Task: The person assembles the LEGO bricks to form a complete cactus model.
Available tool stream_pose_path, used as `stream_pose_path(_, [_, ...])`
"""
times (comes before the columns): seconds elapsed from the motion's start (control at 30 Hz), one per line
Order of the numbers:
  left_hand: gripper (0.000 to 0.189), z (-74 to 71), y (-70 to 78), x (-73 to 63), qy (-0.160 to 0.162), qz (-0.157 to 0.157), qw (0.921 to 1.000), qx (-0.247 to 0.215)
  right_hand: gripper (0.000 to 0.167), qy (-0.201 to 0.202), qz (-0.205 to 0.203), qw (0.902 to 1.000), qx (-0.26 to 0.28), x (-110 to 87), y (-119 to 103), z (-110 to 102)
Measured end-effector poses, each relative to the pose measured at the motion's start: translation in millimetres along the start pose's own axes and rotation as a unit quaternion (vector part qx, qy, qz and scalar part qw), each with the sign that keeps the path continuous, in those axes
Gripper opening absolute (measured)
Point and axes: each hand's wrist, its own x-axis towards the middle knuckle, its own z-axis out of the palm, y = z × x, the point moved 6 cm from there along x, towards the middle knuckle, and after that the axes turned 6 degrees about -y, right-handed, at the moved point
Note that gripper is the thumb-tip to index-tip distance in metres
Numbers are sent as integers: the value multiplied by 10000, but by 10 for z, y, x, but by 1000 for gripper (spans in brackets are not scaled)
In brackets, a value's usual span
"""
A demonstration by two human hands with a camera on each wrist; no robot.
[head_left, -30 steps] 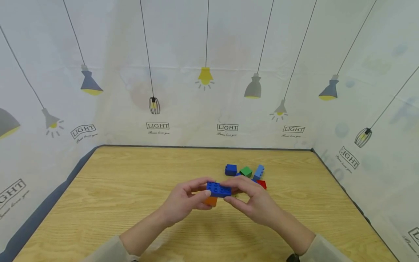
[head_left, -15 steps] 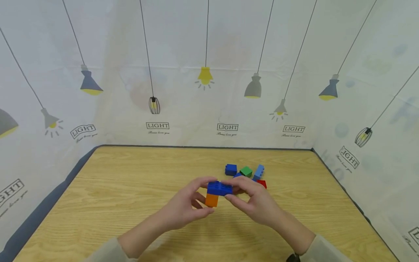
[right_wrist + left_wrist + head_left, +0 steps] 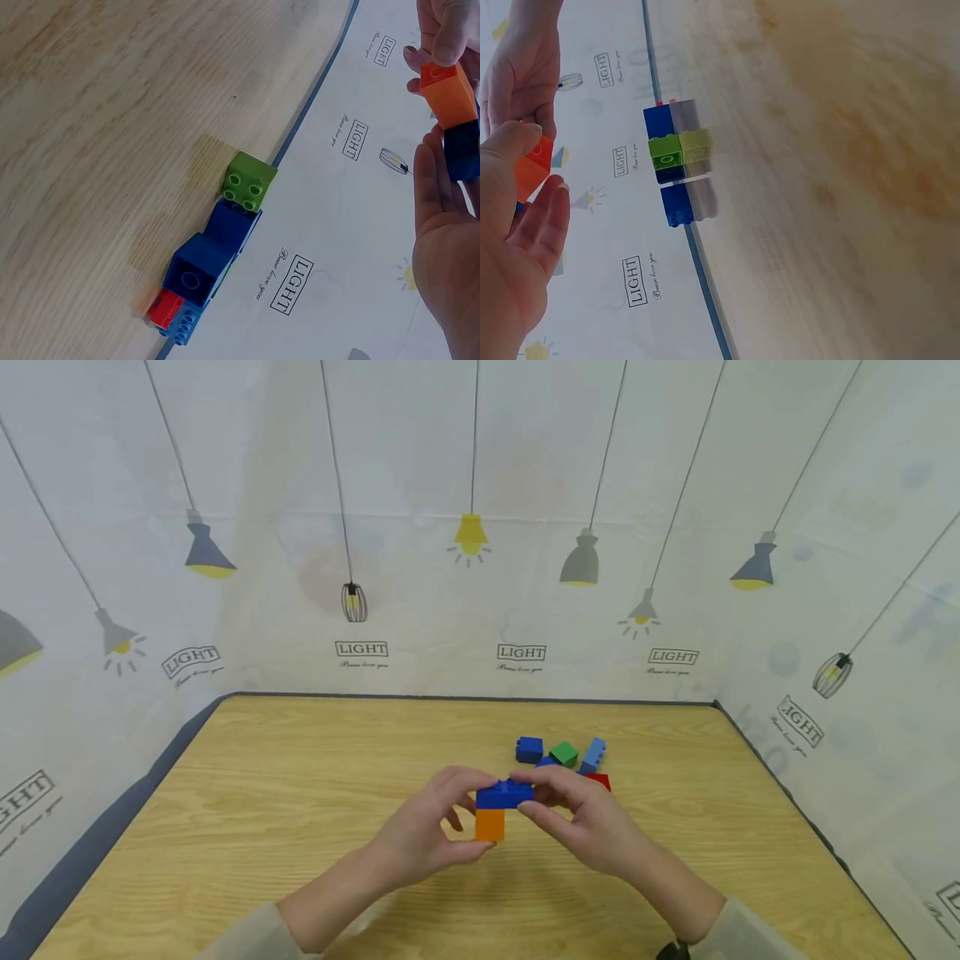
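Note:
A long blue toy brick [image 3: 505,796] sits on an orange toy brick [image 3: 490,826], under its left part, and the pair is held up above the table. My left hand [image 3: 420,831] pinches the stack, thumb beneath the orange brick and a forefinger on top of the blue one. With thumb and fingers, my right hand [image 3: 596,828] grips the blue brick's right end. In the right wrist view the orange brick [image 3: 450,97] touches the blue brick [image 3: 462,150]; whether they are fully pressed together I cannot tell.
Behind my right hand, loose bricks lie on the wooden table [image 3: 315,760]: a blue one [image 3: 529,749], a green one [image 3: 563,754], a light blue one [image 3: 593,755], a red one [image 3: 598,781] and others partly hidden. A lamp-printed cloth [image 3: 420,568] surrounds the table's back and sides.
My left thumb has moved from the blue brick down under the orange brick. The stack has tilted, so its front shows more and the blue studs less. My right hand keeps its grip.

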Motion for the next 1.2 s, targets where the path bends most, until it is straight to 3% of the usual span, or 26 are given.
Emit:
stream_pose_path(0.23, [67,-17,55,-6,100,322,9994,38,35,-150,14,9999,-18,0,-4,44])
stream_pose_path(0.5, [71,76,-61,-10,-339,-193,9987,-323,37,-145,96,9997,-146,-1,26,37])
stream_pose_path(0.77, [43,66,-158,1,-345,-754,9926,-889,40,-279,-24,9991,-304,-2,54,55])
stream_pose_path(1.2, [35,145,-341,-20,-480,-1782,9614,-2042,37,-811,664,9928,-582,24,182,157])
